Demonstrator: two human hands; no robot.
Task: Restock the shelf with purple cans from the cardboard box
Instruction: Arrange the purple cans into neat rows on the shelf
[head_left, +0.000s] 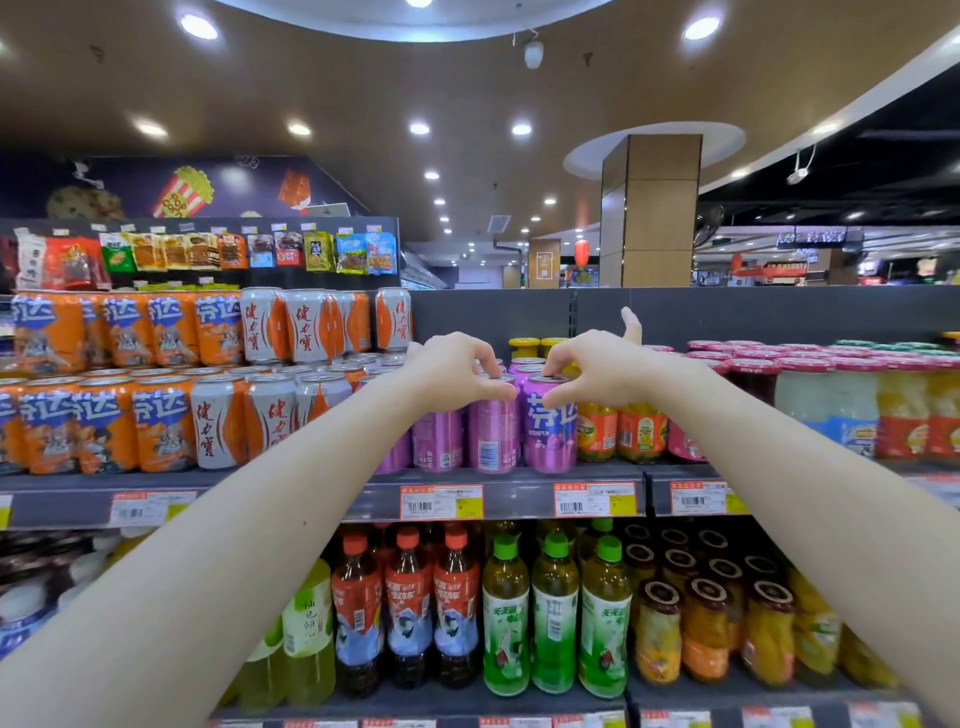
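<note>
Several purple cans stand in a cluster on the grey upper shelf, at the middle of the view. My left hand grips the top rim of one front purple can, whose back label faces me. My right hand grips the top of the purple can beside it on the right, label forward, with one finger sticking up. Both cans rest upright on the shelf, touching each other. More purple cans stand to the left and behind. The cardboard box is out of view.
Orange cans and white-and-orange cans fill the shelf's left side, stacked two high. Jars of fruit and pink-lidded jars crowd the right. Drink bottles line the shelf below. Price tags hang on the shelf edge.
</note>
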